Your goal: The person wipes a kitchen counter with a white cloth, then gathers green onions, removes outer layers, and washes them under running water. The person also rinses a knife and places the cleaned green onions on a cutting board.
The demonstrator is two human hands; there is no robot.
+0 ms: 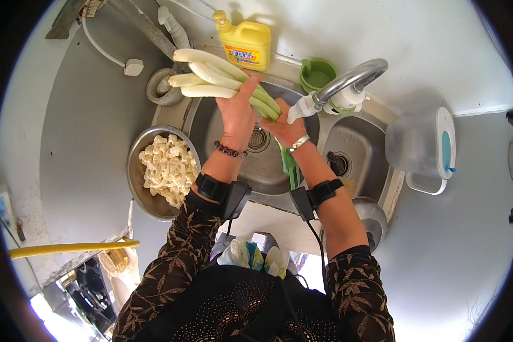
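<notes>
A bundle of thick green onions (213, 76) lies slantwise over the large sink basin (222, 166), white ends to the upper left. My left hand (238, 104) grips the stalks near their pale part. Lower down, my right hand (284, 126) is closed around the greener part, with green leaves (288, 164) hanging below it into the basin. The curved metal faucet (346, 77) has a white nozzle that ends right beside my right hand. No water is plainly seen running. Beneath the hands, the drain strainer (257, 139) shows partly.
A steel bowl of cauliflower florets (169, 166) stands left of the sink. Behind are a stone mortar (164, 87), a yellow soap jug (248, 45) and a green dipper (318, 73). The smaller basin (359, 139) and a clear plastic container (414, 141) are to the right.
</notes>
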